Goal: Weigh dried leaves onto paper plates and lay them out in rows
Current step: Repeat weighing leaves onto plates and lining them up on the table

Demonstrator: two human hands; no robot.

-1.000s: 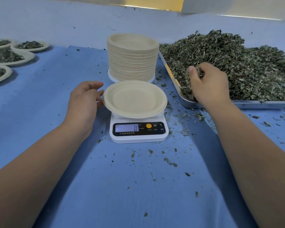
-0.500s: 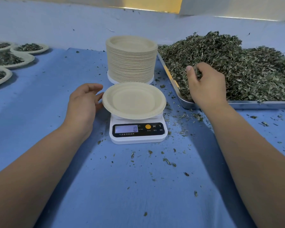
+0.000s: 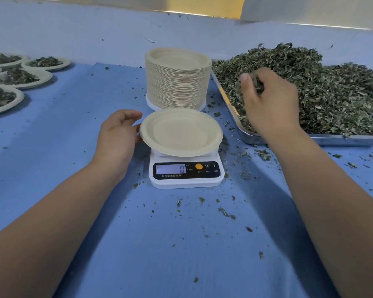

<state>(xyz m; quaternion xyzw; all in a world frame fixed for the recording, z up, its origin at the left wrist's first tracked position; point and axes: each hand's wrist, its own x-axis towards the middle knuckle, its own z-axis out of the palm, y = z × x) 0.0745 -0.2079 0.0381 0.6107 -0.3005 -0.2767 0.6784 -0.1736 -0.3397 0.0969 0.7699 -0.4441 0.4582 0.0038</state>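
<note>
Paper plate (image 3: 181,132) sits on the scale (image 3: 185,181), left hand (image 3: 116,136) relaxed beside its rim, right hand (image 3: 269,104) with fingers (image 3: 275,82) clutching leaves (image 3: 256,83) over the tray (image 3: 332,139).

Empty paper plate (image 3: 181,132) lies left of heaped leaves (image 3: 332,93).

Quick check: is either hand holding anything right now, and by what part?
The right hand grips a clump of dried leaves between thumb and curled fingers. The left hand holds nothing; it lies at the paper plate's left rim.
</note>
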